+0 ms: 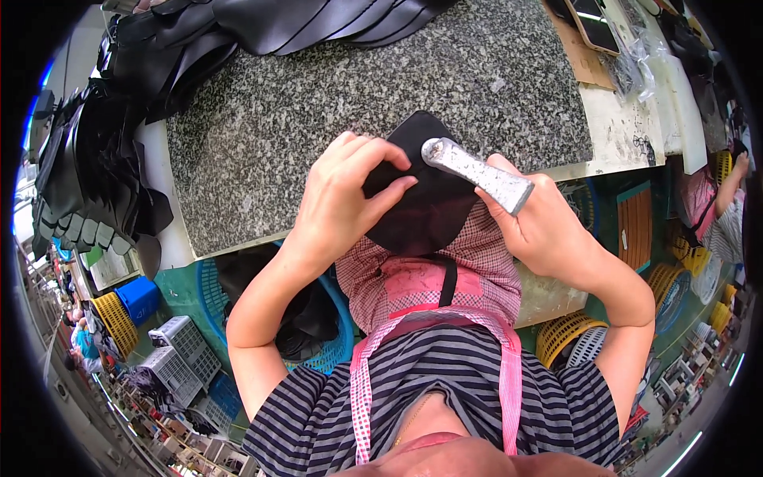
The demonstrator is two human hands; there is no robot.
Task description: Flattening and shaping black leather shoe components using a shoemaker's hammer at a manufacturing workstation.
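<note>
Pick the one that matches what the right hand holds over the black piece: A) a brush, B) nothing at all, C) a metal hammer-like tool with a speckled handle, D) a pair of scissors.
C: the right hand grips a metal tool with a speckled handle, its rounded head resting on the black piece that the left hand pins at the edge of the granite slab.

Head-worn fisheye looks steeply down, close over the granite slab (381,103).
</note>
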